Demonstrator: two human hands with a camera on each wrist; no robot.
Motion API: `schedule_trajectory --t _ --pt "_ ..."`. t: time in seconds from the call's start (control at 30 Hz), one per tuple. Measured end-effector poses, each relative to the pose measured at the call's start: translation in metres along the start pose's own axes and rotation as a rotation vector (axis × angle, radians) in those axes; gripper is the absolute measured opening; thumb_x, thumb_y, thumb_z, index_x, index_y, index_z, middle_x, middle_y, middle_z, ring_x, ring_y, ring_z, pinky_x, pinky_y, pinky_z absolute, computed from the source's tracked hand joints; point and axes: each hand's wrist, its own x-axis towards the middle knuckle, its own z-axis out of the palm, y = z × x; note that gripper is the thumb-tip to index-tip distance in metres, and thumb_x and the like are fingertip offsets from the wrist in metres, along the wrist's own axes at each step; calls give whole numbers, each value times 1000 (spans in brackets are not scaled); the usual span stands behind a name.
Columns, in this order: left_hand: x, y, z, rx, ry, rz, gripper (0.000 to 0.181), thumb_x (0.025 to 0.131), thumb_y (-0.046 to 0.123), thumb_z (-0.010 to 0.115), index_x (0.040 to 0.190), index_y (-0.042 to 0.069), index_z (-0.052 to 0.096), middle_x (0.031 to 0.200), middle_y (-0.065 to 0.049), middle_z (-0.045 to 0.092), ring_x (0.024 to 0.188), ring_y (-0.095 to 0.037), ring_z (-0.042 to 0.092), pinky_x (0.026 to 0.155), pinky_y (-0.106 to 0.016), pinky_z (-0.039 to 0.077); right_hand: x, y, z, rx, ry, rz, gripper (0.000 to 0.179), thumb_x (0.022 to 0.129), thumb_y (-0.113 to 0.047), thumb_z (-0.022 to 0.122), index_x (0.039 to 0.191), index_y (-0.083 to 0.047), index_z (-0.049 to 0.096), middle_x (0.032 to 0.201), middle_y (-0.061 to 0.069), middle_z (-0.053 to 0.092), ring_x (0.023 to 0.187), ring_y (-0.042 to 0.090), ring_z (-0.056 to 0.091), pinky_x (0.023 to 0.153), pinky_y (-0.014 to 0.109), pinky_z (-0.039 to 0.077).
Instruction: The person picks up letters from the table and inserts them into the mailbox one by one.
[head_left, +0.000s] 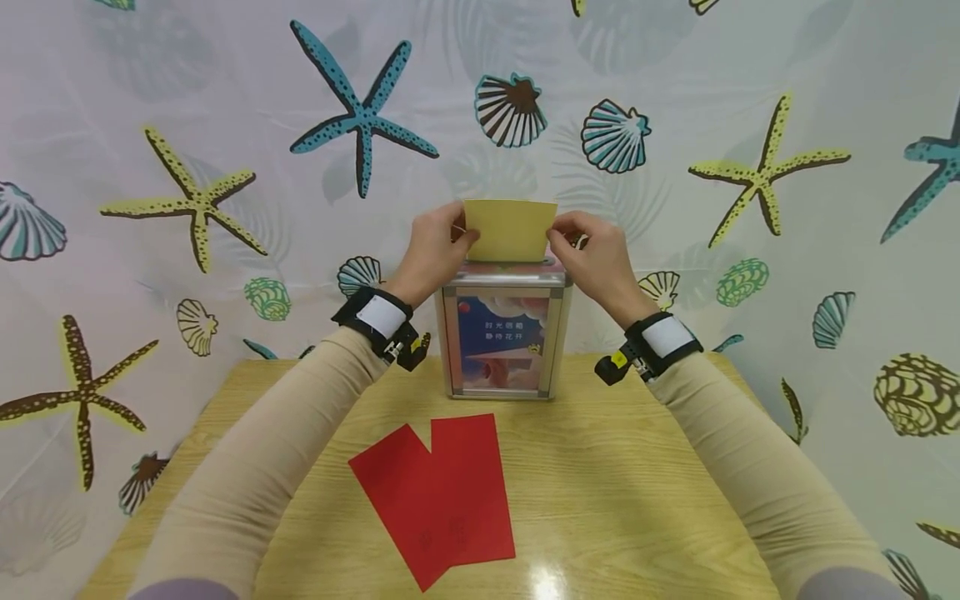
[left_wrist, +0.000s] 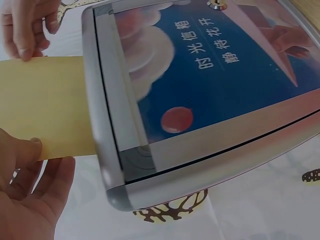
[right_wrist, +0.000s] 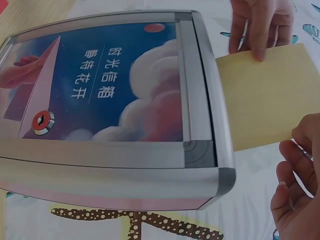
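Both hands hold a flat yellow envelope (head_left: 510, 231) upright over the top of a metal-framed letter box (head_left: 502, 342). My left hand (head_left: 437, 250) pinches its left edge between thumb and fingers. At the opposite edge, my right hand (head_left: 596, 254) pinches it with thumb and forefinger. The envelope's lower edge meets the slot in the box's top, and the wrist views show its plain face (left_wrist: 45, 107) running up to the box's rim. A blue and pink picture panel (right_wrist: 107, 85) with white lettering covers the box's front, with a round key lock (right_wrist: 43, 122) on it.
Two red envelopes (head_left: 470, 492) lie overlapping on the wooden table (head_left: 615, 483), in front of the box. Behind it hangs a white cloth (head_left: 465, 50) printed with starfish and shells. Each wrist wears a black strap with a small camera.
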Motion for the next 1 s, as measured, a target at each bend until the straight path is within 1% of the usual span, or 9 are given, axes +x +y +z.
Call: schedule_trajectory --t 0.13,0.23,0.4,0.57,0.67,0.73,0.83,0.93,1.0 --pt "-2 -4 3 -5 -13 12 12 96 8 60 107 2 62 104 -15 68 95 -23 65 83 -34 56 3 -7 -1 27 23 2 12 91 -14 64 96 -5 71 85 6 69 71 12 57 62 22 44" --pt "-3 -5 5 -5 -23 7 14 96 8 60 108 2 62 103 -15 68 96 -23 65 85 -34 55 5 -10 0 44 46 -1 14 92 -16 64 99 -6 71 86 5 69 70 13 57 61 21 44" --pt "-2 -8 8 7 -50 -1 16 95 7 60 109 0 62 102 -18 68 94 -26 65 83 -38 55 7 -12 0 57 88 -24 16 93 -16 64 105 -7 69 88 5 71 68 15 55 59 27 41" --pt "-1 -9 8 39 -66 -10 10 95 8 60 100 0 61 99 -17 68 93 -27 65 81 -39 55 7 -10 1 35 100 -43 11 91 -12 65 99 -6 71 86 7 71 69 11 55 59 29 43" --pt "-1 -8 5 54 -60 -3 7 95 9 60 96 1 59 98 -16 68 93 -27 65 81 -39 54 6 -10 1 25 89 -35 10 91 -11 66 97 -5 72 85 7 71 66 11 55 58 26 43" --pt "0 -6 3 54 -53 8 8 95 8 60 98 2 60 99 -16 68 92 -26 64 80 -39 55 5 -9 2 21 82 -26 11 91 -12 66 97 -5 72 86 7 72 66 12 55 58 24 43" --pt "1 -4 1 37 -36 18 15 95 8 59 109 3 62 101 -15 68 91 -24 64 79 -37 54 5 -7 2 5 77 -18 11 91 -12 66 97 -5 73 90 8 73 66 13 55 59 24 43" --pt "2 -1 -1 10 -17 18 20 96 9 58 116 4 61 104 -14 67 92 -22 63 80 -36 54 5 -4 4 -5 78 -25 12 90 -12 66 97 -4 73 93 10 73 70 15 58 61 30 47" --pt "2 -1 -2 0 -4 20 20 97 9 58 116 5 61 105 -13 67 91 -21 63 80 -35 54 5 -2 6 -6 79 -32 12 90 -12 66 96 -4 74 94 11 73 74 15 59 62 35 49"
